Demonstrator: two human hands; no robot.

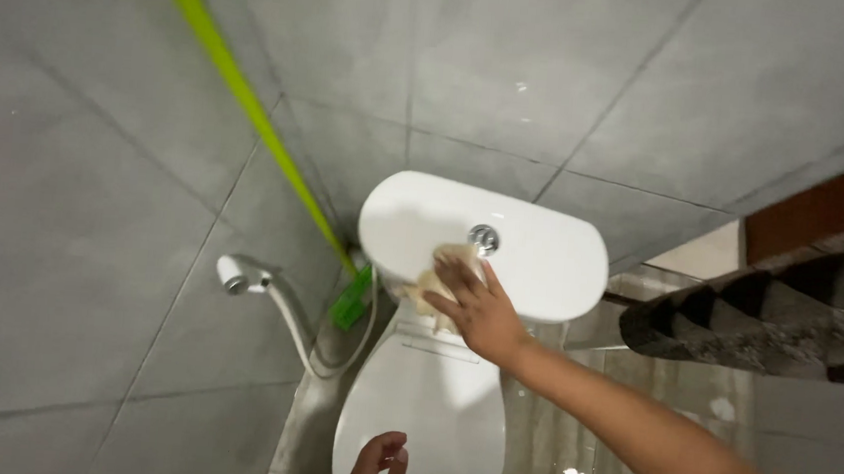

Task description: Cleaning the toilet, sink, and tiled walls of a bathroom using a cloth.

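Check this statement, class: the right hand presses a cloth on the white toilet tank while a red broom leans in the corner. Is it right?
Not quite. The head view shows the broom is green, not red. The rest holds: the right hand presses a cloth on the white toilet tank.

Grey tiled walls (84,190), glossy floor (615,463)

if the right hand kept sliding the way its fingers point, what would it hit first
The right hand presses a beige cloth on the white tank lid, fingers pointing up-left. Next in line is probably the lid's left edge, then the green broom handle, though depth is unclear.
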